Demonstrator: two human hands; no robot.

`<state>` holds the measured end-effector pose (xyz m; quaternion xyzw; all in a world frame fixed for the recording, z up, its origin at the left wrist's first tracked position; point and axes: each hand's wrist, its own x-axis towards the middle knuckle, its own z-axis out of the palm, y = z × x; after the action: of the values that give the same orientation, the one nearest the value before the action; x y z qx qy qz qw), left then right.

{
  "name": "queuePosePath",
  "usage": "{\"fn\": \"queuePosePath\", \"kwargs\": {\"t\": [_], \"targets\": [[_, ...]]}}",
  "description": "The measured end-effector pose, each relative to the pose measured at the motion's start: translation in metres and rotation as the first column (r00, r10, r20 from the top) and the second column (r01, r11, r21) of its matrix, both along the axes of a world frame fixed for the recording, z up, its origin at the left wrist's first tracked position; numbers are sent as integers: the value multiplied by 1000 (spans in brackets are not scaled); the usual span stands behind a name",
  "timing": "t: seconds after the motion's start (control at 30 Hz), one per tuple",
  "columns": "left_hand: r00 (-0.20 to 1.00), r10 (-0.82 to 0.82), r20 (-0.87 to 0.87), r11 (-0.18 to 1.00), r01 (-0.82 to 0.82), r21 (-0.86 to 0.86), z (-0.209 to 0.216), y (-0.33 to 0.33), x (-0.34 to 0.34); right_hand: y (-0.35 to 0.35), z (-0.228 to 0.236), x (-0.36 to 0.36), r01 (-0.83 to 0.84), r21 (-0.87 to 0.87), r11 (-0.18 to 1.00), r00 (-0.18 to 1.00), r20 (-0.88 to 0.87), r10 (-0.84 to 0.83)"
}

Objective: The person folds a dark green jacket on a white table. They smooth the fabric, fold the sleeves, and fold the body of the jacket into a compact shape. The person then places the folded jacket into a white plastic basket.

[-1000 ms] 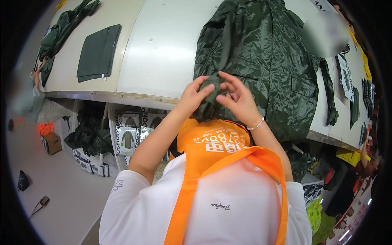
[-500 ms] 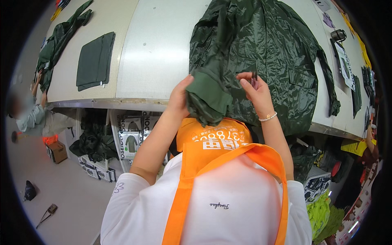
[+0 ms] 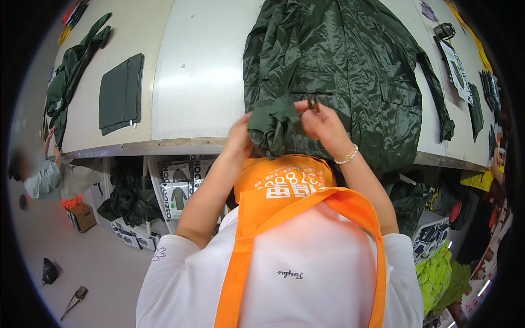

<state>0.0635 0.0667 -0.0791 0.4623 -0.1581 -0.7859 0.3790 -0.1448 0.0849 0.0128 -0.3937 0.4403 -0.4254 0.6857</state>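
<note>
A shiny dark green rain jacket (image 3: 355, 71) lies spread over the table in front of me. My left hand (image 3: 239, 134) grips the end of one sleeve (image 3: 269, 121), bunched up near the table's front edge. Beside it, my right hand (image 3: 325, 127) has its fingers curled round small dark thread snips (image 3: 312, 103), whose tips point away from me. The right fingertips reach to the bunched cuff; whether they also pinch the cloth I cannot make out.
Folded dark green cloth (image 3: 120, 94) lies on the table at left, near another green garment (image 3: 71, 71) that a person (image 3: 49, 169) handles. At right are a printed package (image 3: 456, 71) and a dark metal cup (image 3: 444, 31). Below the tabletop, shelves hold bundled garments (image 3: 131, 197).
The cuff has been gathered into a tighter bunch and turned. My right hand has moved left to the cuff, with the snips in it.
</note>
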Motion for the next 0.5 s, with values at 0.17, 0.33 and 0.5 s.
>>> {"fn": "queuePosePath", "kwargs": {"t": [0.17,0.33,0.5], "targets": [[840,271,470,923,-87,-376,16,-13,0,1,-13,13,-18,-222,975,980,-196,-26],[881,-116,459,592,433,-680,86,-12,-3,-11,3,6,-39,-146,989,934,-357,-16],[926,-308,218,767,378,-518,99,-15,-16,-17,11,-5,154,-48,987,986,-56,-157]]}}
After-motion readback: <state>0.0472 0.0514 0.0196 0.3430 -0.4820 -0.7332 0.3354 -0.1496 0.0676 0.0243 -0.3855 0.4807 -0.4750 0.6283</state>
